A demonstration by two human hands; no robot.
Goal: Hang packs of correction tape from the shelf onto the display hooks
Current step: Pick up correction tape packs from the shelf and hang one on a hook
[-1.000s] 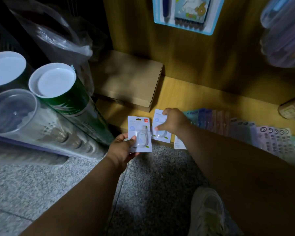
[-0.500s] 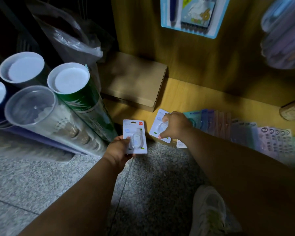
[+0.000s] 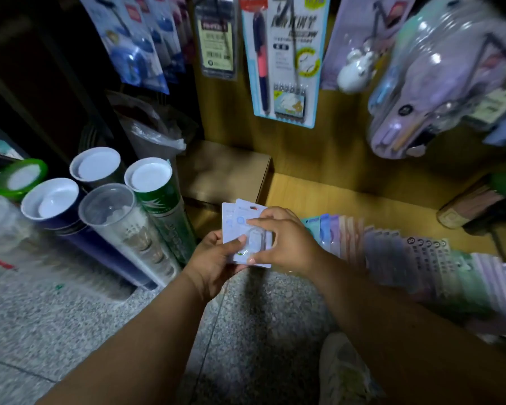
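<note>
Both hands [image 3: 216, 258] clasping correction tape packs [image 3: 246, 226] — stacked (blurry), above floor [image 3: 70, 317]

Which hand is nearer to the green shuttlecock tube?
Left. The left hand grips the correction tape packs just right of the green tube; the right hand sits on the packs' far side, farther away.
</note>
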